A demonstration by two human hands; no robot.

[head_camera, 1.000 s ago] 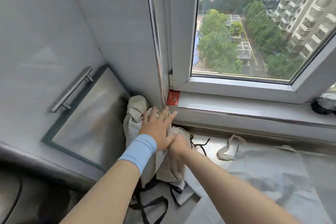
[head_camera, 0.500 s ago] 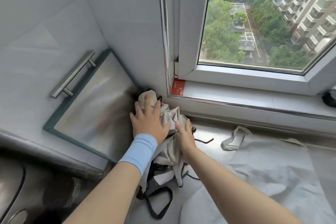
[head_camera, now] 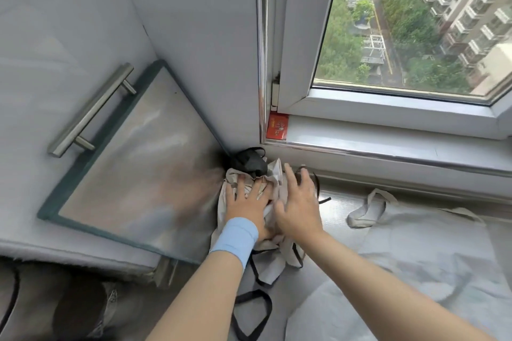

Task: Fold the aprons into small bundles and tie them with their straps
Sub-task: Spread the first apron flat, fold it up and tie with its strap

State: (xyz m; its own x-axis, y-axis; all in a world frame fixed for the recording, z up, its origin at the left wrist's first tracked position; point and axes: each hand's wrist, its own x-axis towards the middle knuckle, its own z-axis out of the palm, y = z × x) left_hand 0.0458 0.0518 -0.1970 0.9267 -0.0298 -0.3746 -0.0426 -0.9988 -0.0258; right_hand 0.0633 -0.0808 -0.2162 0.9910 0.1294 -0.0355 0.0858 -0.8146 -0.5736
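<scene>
The apron (head_camera: 273, 183), a crumpled cream bundle, lies in the corner under the window (head_camera: 401, 108), pushed against the wall. The left hand (head_camera: 246, 202) lies flat on it with spread fingers, grasping nothing; I think it presses the cloth down so the folds do not spring open. The right hand (head_camera: 297, 202) is open too, palm down beside the left; it is blurred, so whether it touches the cloth I cannot tell. The black straps (head_camera: 253, 302) trail loose toward the person, so the tying is not yet done. Another apron (head_camera: 415, 252) lies spread at the right, probably waiting.
</scene>
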